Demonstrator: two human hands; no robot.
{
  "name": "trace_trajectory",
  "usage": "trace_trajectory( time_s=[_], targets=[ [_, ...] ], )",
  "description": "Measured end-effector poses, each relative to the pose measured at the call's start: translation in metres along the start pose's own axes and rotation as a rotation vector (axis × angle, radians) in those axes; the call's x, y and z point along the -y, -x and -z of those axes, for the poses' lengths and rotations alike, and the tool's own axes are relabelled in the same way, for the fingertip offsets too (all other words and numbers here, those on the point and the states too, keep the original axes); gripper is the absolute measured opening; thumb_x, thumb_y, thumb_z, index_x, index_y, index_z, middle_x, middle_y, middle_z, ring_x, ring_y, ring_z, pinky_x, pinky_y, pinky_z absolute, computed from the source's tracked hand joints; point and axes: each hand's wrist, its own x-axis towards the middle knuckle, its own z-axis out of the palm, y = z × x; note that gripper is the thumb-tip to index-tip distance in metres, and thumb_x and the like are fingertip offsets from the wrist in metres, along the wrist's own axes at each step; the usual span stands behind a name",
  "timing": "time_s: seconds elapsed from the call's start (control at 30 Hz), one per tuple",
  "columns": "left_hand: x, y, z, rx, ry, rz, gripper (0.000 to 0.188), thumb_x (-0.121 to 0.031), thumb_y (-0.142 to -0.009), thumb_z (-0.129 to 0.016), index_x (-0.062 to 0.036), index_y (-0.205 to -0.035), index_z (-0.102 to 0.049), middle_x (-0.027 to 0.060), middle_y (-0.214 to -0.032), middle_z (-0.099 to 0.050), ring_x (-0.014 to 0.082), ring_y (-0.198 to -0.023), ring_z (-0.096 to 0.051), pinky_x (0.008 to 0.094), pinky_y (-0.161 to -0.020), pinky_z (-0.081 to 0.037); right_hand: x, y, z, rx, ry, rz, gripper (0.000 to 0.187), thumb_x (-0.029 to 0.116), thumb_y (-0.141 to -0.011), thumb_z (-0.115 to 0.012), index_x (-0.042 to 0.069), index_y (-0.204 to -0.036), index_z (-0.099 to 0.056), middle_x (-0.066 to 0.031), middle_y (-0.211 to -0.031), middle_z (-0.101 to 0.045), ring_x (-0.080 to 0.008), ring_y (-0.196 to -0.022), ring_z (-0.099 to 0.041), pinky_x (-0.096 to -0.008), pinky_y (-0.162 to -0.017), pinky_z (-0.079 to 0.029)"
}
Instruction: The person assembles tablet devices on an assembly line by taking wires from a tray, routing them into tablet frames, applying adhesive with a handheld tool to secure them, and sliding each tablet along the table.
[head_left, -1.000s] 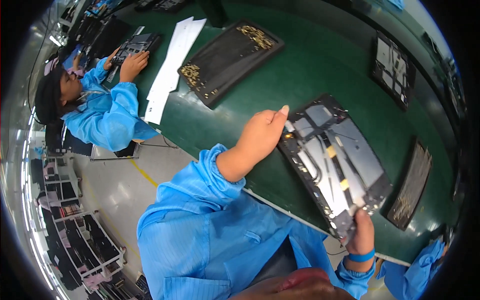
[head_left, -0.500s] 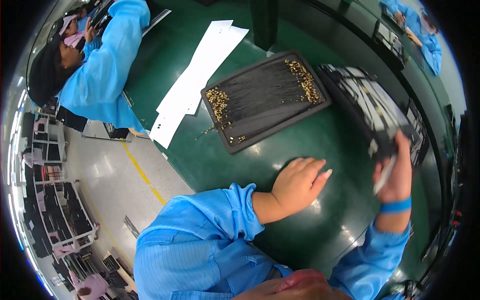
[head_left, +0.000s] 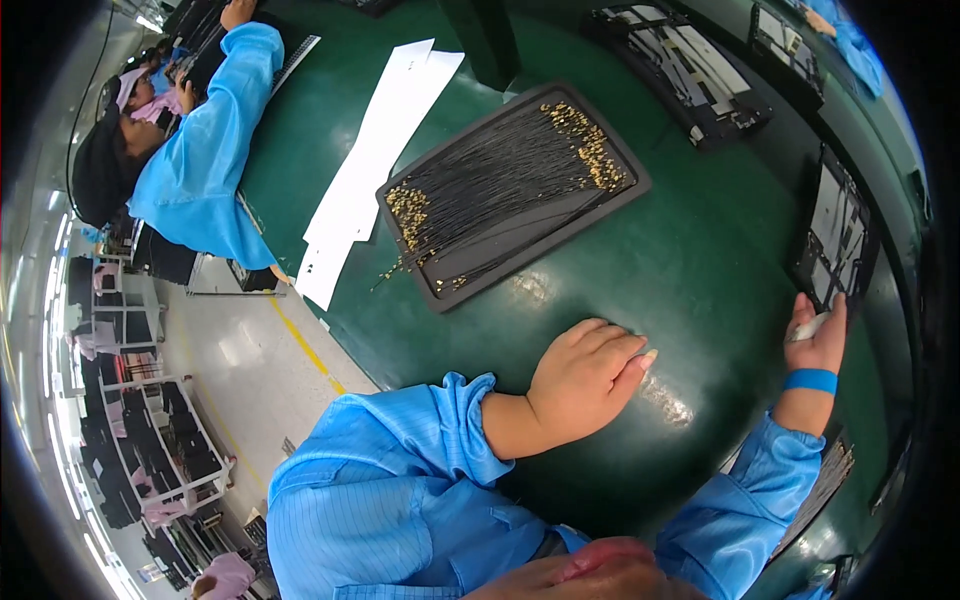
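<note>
Two hands are out on the green desk (head_left: 700, 260): the left hand (head_left: 585, 375) lies flat at lower centre, fingers loosely curled, holding nothing. The right hand (head_left: 820, 335), at right, pinches a small white piece beside a dark panel assembly (head_left: 835, 235). The black tray of gold-tipped wires (head_left: 510, 190), upper centre, looks untouched.

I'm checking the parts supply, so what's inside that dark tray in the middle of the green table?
The dark tray holds a bundle of thin black wires with gold-coloured ends heaped at both sides. The tray floor beneath the bundle is covered.
</note>
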Motion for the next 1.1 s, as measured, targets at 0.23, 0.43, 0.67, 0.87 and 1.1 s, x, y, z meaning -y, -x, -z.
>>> trace_trajectory(
  time_s=[0.23, 0.43, 0.67, 0.87, 1.1],
  targets=[
    [0.000, 0.001, -0.002, -0.011, 0.044, 0.012, 0.013, -0.012, -0.070, -0.056, -0.0015, -0.078, -0.056, 0.0101, -0.073, -0.055, 0.0239, -0.070, -0.053, 0.0338, -0.073, -0.041, 0.004, -0.046, -0.004, -0.120, -0.221, 0.214, 0.039, 0.036, -0.078, -0.048, 0.001, -0.095, -0.042, -0.0111, -0.078, -0.051, -0.0200, -0.060, -0.051, -0.0233, -0.048, -0.041],
    [0.000, 0.000, -0.003, -0.026, 0.060, -0.016, 0.013, -0.011, -0.069, -0.056, -0.0013, -0.078, -0.056, 0.0105, -0.071, -0.055, 0.0248, -0.068, -0.052, 0.0340, -0.072, -0.041, 0.018, -0.048, 0.009, 0.194, -0.130, 0.072, 0.029, 0.033, -0.078, -0.049, 0.005, -0.075, -0.046, -0.0063, -0.061, -0.050, -0.0156, -0.050, -0.047, -0.0206, -0.043, -0.039],
    [-0.019, 0.009, 0.013, 0.284, 0.742, 0.579, 0.035, -0.020, -0.076, -0.054, 0.0007, -0.103, -0.046, 0.0070, -0.087, -0.054, 0.0144, -0.076, -0.051, 0.0277, -0.072, -0.040, -0.051, 0.109, 0.020, 0.275, -0.007, -0.118, 0.028, 0.037, -0.077, -0.048, 0.010, -0.067, -0.048, -0.0003, -0.056, -0.053, -0.0125, -0.043, -0.048, -0.0209, -0.030, -0.035],
    [-0.046, 0.030, 0.001, 0.357, 1.473, 0.649, 0.048, -0.018, -0.078, -0.051, 0.0007, -0.117, -0.028, 0.0063, -0.097, -0.048, 0.0108, -0.085, -0.046, 0.0226, -0.074, -0.039, -0.126, 0.216, 0.083, 0.421, 0.192, -0.227, 0.036, 0.041, -0.079, -0.043, 0.006, -0.072, -0.047, -0.0069, -0.057, -0.049, -0.0142, -0.044, -0.044, -0.0224, -0.036, -0.034],
    [-0.049, 0.031, 0.038, 0.707, 1.181, 0.659, 0.048, -0.009, -0.073, -0.057, 0.0064, -0.112, -0.036, 0.0113, -0.102, -0.049, 0.0155, -0.094, -0.046, 0.0273, -0.082, -0.037, -0.163, 0.258, 0.136, 0.987, 0.828, -0.247, 0.033, 0.020, -0.073, -0.058, 0.004, -0.100, -0.046, -0.0076, -0.078, -0.053, -0.0151, -0.066, -0.051, -0.0248, -0.056, -0.043]
  ],
)
